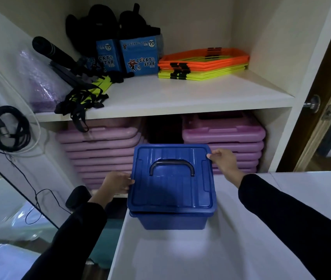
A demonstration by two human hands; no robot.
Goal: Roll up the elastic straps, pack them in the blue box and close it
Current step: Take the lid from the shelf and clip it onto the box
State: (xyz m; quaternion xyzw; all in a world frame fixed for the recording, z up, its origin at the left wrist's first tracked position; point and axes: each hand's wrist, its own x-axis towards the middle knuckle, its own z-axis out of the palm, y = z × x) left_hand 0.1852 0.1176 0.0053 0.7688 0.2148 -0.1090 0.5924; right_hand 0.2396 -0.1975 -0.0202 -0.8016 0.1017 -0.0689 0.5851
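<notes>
The blue box (172, 221) stands on a white table (211, 255), its blue lid (172, 190) on top with a dark handle (171, 165) lying flat. My left hand (117, 183) grips the lid's left edge. My right hand (224, 159) pinches the lid's far right corner. The lid hides the inside of the box. A tangle of black and neon-yellow straps (83, 98) lies on the cupboard shelf above and hangs over its front edge.
The white shelf (180, 98) holds two blue "Lucky Star" boxes (138, 55), black gear, a purple bag (37, 81) and flat orange and yellow frames (203, 63). Purple plastic steps (104, 150) are stacked below. Coiled cables (5, 128) hang at left. A door (322, 102) stands right.
</notes>
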